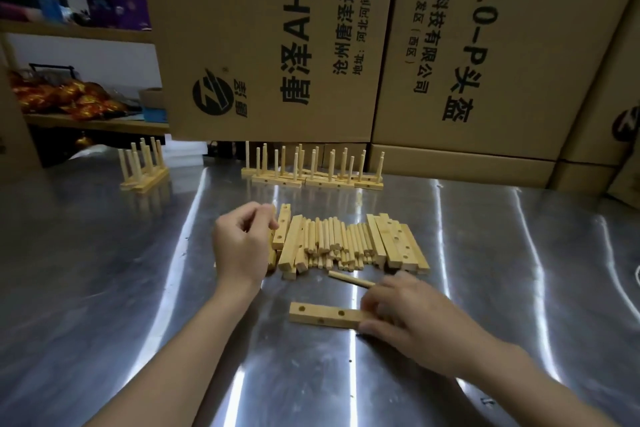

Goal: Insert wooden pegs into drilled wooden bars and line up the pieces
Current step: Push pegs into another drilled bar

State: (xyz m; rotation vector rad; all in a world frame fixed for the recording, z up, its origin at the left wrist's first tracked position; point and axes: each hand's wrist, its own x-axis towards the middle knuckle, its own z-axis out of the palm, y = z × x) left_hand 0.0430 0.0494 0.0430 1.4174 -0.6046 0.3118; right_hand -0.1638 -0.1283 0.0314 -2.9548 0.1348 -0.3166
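Our right hand [408, 317] pinches a drilled bar [325, 315], peg [349, 278] at its fingertips — left hand [242, 248] curled against the pile [346, 246], grip unclear.

The steel table [104, 288] is shiny and carries all the pieces. The right hand [412, 317] grips the right end of a drilled bar [322, 314], which lies flat on the table and runs out to the left of the grip. Just beyond the grip lies one loose peg [349, 278]. Further beyond is a pile of pegs and bars [346, 243], laid side by side. Far beyond the grip stands a row of finished pieces [311, 177] with pegs upright. A smaller group [143, 173] stands far beyond and to the left.
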